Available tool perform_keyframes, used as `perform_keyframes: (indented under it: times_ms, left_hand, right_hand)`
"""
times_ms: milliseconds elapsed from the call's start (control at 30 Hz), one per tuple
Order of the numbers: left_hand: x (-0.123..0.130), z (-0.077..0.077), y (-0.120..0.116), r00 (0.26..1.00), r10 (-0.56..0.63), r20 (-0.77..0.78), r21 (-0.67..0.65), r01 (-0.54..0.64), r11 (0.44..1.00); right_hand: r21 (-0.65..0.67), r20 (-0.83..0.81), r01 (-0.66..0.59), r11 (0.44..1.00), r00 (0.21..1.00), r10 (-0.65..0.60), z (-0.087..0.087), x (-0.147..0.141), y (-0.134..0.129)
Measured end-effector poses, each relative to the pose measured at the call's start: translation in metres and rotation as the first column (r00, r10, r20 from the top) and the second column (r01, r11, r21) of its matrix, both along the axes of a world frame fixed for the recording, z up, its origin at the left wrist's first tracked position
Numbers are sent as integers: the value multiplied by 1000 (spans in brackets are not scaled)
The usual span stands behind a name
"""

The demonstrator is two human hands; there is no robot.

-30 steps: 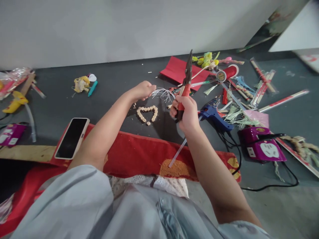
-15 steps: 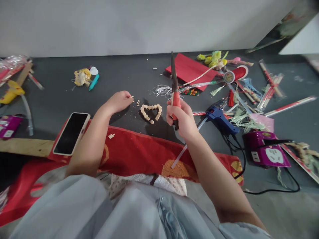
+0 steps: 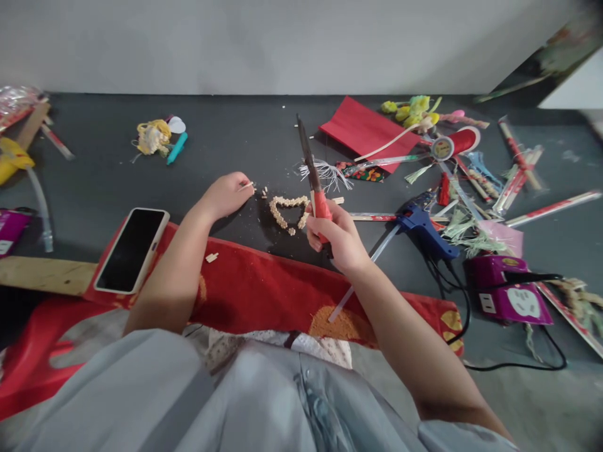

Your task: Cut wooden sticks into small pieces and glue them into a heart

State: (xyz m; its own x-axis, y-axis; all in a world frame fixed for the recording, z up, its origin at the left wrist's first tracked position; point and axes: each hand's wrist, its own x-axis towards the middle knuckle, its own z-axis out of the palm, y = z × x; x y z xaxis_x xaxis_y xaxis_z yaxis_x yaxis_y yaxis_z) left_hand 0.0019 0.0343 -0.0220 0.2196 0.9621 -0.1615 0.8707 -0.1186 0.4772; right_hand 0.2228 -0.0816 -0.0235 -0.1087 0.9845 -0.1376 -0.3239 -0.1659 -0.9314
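My left hand rests at the table with its fingers closed, pinching a short, thin pale stick. My right hand is wrapped round the red handle of a tool with a long dark blade; the blade points up and slightly left, and its exact kind is unclear. Between the hands lies a heart-shaped outline of small pale pieces, its right side partly hidden by my right hand. A few short stick bits lie just left of it. White threads spread out behind the blade.
To the right are a blue glue gun, a purple power socket, a red thread spool, red paper and packaged sticks. A phone and red cloth line the near edge. A teal marker lies back left.
The bladed tool has tilted to the left, and my right hand has come closer to the heart outline. My left hand still pinches the stick. The view has shifted slightly.
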Motion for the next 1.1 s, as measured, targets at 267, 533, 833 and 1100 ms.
perform_keyframes:
  times_ms: [267,533,833,1100]
  left_hand:
    - [6,6,-6,997,16,-73,30,-14,999]
    - [15,13,-22,990,-47,130,117,32,993]
    - [31,15,-42,883,-313,350,96,298,950]
    - [48,25,-63,732,-363,576,-3,446,895]
  right_hand:
    - [-72,-153,-77,994,986,65,1,-1,-1]
    - [-120,-320,-116,986,944,73,4,4,2]
    - [-132,-360,-43,990,933,-7,1,2,4]
    - [-125,-331,13,992,942,-54,-5,6,7]
